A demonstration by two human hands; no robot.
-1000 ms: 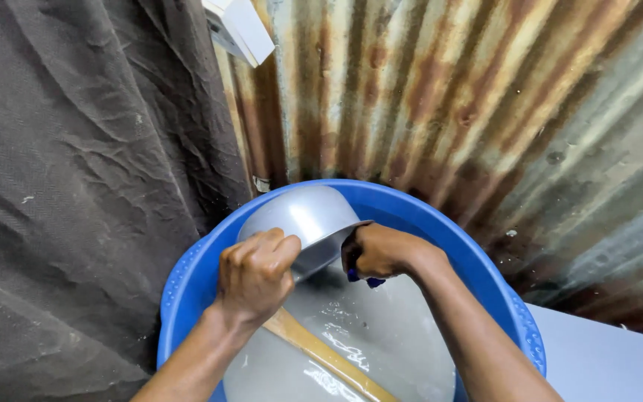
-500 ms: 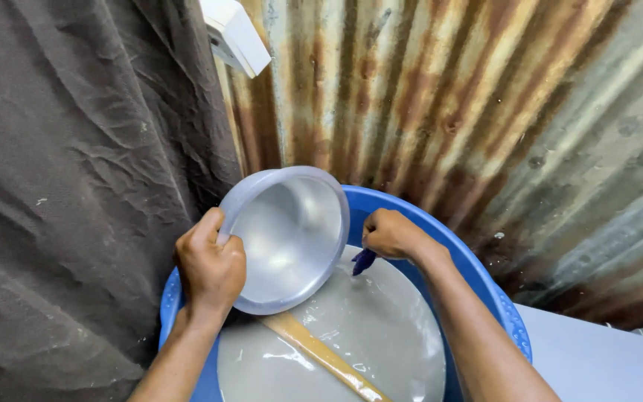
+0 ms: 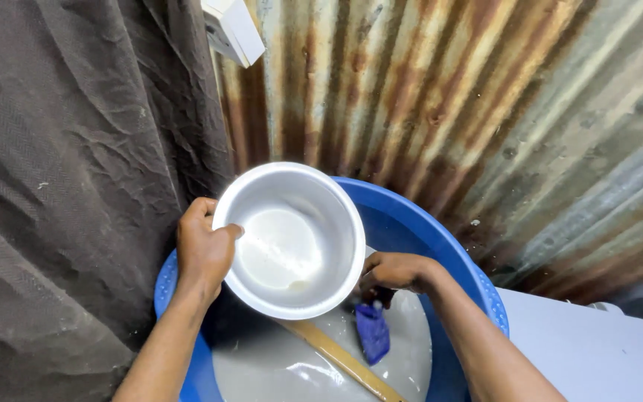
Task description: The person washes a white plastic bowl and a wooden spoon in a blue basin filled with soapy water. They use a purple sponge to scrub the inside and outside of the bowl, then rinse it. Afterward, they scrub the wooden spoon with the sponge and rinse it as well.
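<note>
My left hand grips the rim of a shiny metal bowl, held up over a blue plastic basin with its inside facing me and a little cloudy water in its bottom. At the bowl's lower right edge my right hand pinches a blue scrubbing cloth that hangs toward the water. The basin holds grey soapy water, and a long wooden stick lies slanted in it.
A dark wrinkled cloth hangs on the left. Rusty corrugated metal sheeting forms the wall behind the basin. A white box-like object sits at the top. A white flat surface lies at the lower right.
The bowl has been lifted out of the basin and turned from tilted away to open side facing me. My right hand has dropped to the bowl's lower right edge, the blue cloth dangling.
</note>
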